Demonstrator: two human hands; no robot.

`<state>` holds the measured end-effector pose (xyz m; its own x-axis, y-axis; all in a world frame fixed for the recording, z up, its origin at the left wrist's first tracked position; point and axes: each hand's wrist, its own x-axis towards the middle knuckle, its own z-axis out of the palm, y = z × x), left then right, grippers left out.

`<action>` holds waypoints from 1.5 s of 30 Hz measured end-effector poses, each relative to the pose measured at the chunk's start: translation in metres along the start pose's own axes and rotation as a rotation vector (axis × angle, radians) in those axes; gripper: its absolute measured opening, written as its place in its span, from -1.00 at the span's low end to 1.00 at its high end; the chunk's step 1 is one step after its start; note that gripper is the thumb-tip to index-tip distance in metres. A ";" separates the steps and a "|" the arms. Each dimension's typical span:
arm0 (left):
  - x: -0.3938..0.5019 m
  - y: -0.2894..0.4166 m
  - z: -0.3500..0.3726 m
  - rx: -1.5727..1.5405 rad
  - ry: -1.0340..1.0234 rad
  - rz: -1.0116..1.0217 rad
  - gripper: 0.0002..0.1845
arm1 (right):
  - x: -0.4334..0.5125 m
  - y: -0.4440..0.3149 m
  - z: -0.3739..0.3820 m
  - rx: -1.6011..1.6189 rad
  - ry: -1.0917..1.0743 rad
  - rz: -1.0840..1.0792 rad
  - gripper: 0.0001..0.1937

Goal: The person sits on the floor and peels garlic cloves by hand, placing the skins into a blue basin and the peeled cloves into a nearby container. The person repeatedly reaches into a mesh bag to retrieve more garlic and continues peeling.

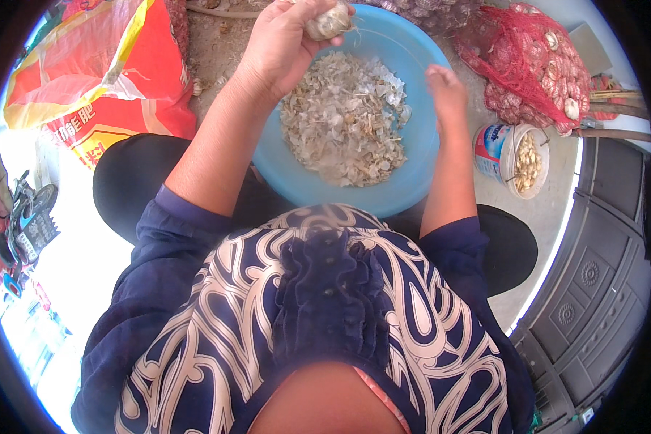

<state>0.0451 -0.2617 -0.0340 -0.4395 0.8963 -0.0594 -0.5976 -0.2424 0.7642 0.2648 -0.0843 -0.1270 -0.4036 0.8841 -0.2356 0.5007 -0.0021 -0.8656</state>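
Observation:
My left hand (290, 40) is closed around a whitish garlic bulb (330, 23) above the far rim of a round blue plastic basin (271, 163). Loose, papery garlic skins (342, 125) cover much of the basin's bottom. At the basin's right side is my right hand (447, 92), blurred, with its fingers bent; whether something thin is between them cannot be told. A pale thin line arcs from near the bulb towards that hand, and it may be a strand or a ridge of the basin.
Right of the basin stands a plastic bucket (491, 152) with peeled garlic cloves (528, 163). Beyond it lies a red mesh sack (521, 65) of garlic bulbs, with more bulbs (428, 11) at the top. A red and yellow woven bag (152, 70) is at the left; grey panelled doors (591, 260) are at the right.

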 end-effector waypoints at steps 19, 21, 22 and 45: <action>-0.018 -0.016 0.049 1.191 -0.161 0.482 -0.50 | -0.095 -0.115 0.055 1.051 -0.356 -0.111 -0.58; -0.019 -0.016 0.055 1.189 -0.160 0.534 -0.48 | -0.094 -0.118 0.053 1.124 -0.326 -0.142 -0.61; -0.021 -0.018 0.059 1.200 -0.165 0.569 -0.46 | -0.094 -0.119 0.051 1.156 -0.315 -0.141 -0.63; -0.053 0.004 0.100 0.463 -0.055 0.216 -0.50 | -0.109 -0.145 0.040 1.381 -0.351 -0.072 -0.68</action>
<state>0.1334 -0.2730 0.0363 -0.4769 0.8651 0.1555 -0.1319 -0.2454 0.9604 0.2056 -0.1992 0.0059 -0.6637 0.7423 -0.0921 -0.5813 -0.5893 -0.5611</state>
